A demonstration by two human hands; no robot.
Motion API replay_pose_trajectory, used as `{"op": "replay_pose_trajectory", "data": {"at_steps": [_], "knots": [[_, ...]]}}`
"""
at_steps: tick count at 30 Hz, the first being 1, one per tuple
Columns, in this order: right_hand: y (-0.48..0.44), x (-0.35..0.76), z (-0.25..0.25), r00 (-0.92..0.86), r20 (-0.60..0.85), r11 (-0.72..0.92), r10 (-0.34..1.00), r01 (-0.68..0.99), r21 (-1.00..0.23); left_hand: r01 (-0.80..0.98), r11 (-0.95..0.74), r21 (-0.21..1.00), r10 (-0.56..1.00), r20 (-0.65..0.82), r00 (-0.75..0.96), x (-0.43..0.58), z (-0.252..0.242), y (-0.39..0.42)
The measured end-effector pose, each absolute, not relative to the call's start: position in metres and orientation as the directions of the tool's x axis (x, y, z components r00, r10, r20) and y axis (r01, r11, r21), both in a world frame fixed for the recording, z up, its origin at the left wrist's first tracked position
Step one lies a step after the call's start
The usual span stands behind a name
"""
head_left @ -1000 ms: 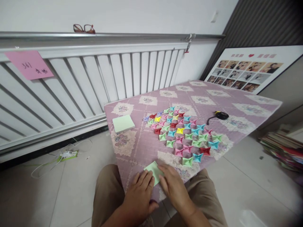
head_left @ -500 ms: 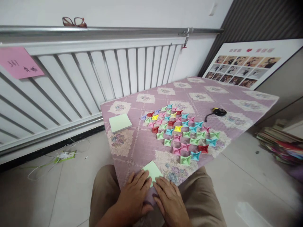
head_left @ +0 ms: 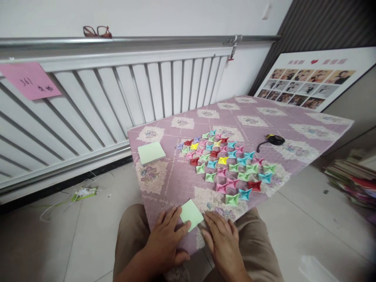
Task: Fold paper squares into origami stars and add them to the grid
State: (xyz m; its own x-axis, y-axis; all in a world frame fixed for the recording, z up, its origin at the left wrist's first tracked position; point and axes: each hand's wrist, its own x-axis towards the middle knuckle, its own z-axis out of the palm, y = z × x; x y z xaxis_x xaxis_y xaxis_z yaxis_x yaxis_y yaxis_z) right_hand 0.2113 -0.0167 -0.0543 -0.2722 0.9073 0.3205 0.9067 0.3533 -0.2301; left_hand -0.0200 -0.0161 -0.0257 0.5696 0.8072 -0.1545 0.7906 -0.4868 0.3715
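A light green square of paper [head_left: 192, 214] lies turned cornerwise at the near corner of the table. My left hand [head_left: 167, 235] rests flat with its fingers stretched, its fingertips on the paper's left edge. Just right of the paper, my right hand [head_left: 221, 239] lies palm down, fingers extended, its fingertips by the paper's right corner. Beyond the hands stand several small folded paper pieces [head_left: 222, 160] in rows, coloured green, pink, blue, red, yellow and purple. A stack of light green paper [head_left: 151, 152] sits toward the left edge of the table.
A black tape measure [head_left: 275, 140] lies on the flowered tablecloth [head_left: 176, 184] at the right. Behind the table is a white radiator [head_left: 123, 94], with glasses [head_left: 97, 32] on the pipe above. A power strip [head_left: 84, 193] with cables is on the floor at left.
My right hand has slid to the right, off the paper's lower edge to beside its right corner. My left hand stays at the paper's left side. The view has shifted slightly.
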Motion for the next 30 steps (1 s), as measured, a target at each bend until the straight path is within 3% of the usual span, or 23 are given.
{"op": "replay_pose_trajectory", "data": {"at_steps": [5,7,13,20,30], "knots": [[-0.014,0.188,-0.038,-0.521,0.253,0.577,0.816,0.763,-0.291,0.791,-0.492,0.364,0.807,-0.150,0.571,-0.020,-0.024,-0.016],[-0.011,0.180,-0.035,-0.551,0.210,0.590,0.807,0.741,-0.323,0.796,-0.484,0.363,0.809,-0.160,0.565,-0.019,-0.024,-0.016],[0.010,0.180,-0.032,-0.455,0.106,0.464,0.884,0.829,-0.311,0.797,-0.476,0.372,0.810,-0.168,0.562,-0.019,-0.025,-0.016],[0.031,0.185,-0.032,-0.279,0.157,0.315,0.947,0.896,-0.313,0.799,-0.459,0.388,0.817,-0.169,0.551,-0.019,-0.028,-0.015],[0.044,0.182,-0.029,-0.274,0.112,0.296,0.955,0.870,-0.395,0.798,-0.444,0.408,0.825,-0.161,0.541,-0.019,-0.025,-0.016]]}}
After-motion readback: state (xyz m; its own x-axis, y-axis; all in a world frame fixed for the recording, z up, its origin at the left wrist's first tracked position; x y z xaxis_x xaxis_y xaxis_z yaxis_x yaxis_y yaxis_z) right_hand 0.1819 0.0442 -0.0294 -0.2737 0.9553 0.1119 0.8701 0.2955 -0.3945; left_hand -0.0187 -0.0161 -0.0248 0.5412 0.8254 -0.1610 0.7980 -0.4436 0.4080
